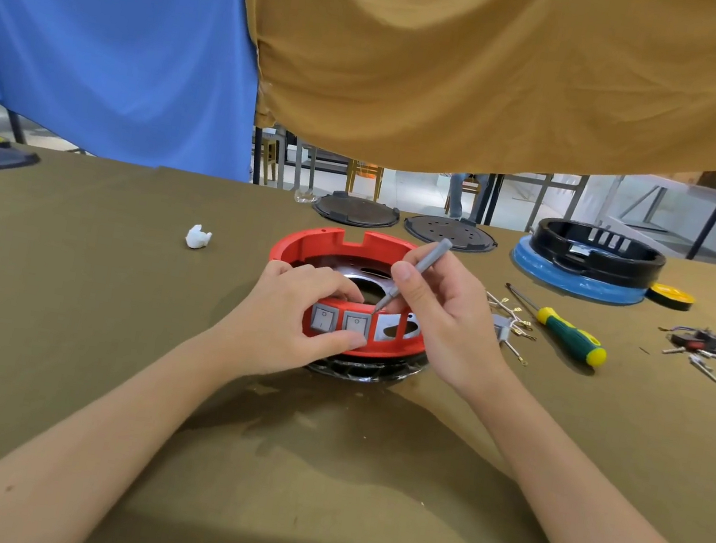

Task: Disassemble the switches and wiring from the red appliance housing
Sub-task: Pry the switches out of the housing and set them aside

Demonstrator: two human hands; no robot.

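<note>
Head view, the only one I have. The red appliance housing point(341, 245) sits in the middle of the cloth-covered surface point(106, 326), open side up, resting on a dark ribbed base; every place below is given from this housing.

Two grey rocker switches point(339, 322) remain seated side by side in its near wall. Just right of them are two bare cutouts with metal showing through, so I judge those switches are already out and the job is about halfway.

My left hand point(294, 313) grasps the near wall: fingers curled over the rim, thumb pressed under the right-hand switch. I read that as bracing the housing and readying to push the switch outward.

My right hand point(437, 316) pinches a slim grey tool point(416, 275) pen-fashion, tip down at the upper right corner of that switch, where a retaining clip would likely sit. Whether the tip has caught anything I cannot tell.

Right of the housing: loose wires with spade terminals point(511, 322), then a green-and-yellow screwdriver point(570, 333) laid aside within reach. Farther right, a heap of removed switches and wiring point(711, 352). Behind the housing, two dark round plates point(401, 219); behind-right, a black housing on a blue base point(589, 264). Left of the housing, a white crumpled wad point(197, 237).
</note>
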